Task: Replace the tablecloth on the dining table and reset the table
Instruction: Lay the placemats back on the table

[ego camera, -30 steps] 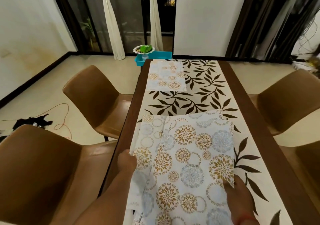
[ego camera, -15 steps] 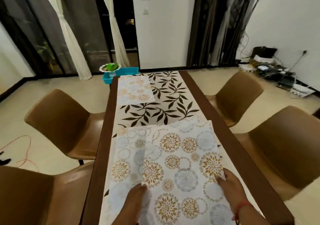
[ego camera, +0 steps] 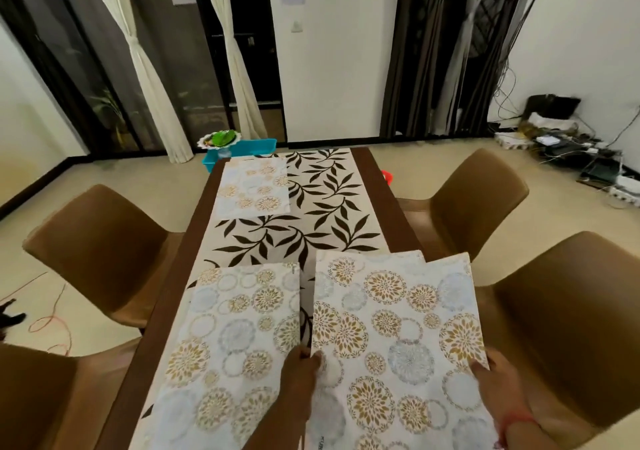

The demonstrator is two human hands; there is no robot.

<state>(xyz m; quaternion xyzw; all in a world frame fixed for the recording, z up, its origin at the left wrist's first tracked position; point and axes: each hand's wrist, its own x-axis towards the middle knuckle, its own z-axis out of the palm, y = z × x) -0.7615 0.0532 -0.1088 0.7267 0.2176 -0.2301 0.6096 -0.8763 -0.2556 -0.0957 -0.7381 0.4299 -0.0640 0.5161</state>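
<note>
Head view: a stack of floral placemats [ego camera: 398, 328] is held over the near right part of the desk [ego camera: 162, 314], its right edge overhanging the desk's side. The left hand [ego camera: 299, 375] grips the stack's left edge and the right hand [ego camera: 498, 378] its right edge, fingers clamped on the mats. One placemat [ego camera: 239, 342] lies flat at the near left, another [ego camera: 252, 188] at the far left. A leaf-patterned tablecloth [ego camera: 322, 207] runs along the desk's middle. Brown chairs [ego camera: 100, 252] are seen on both sides.
</note>
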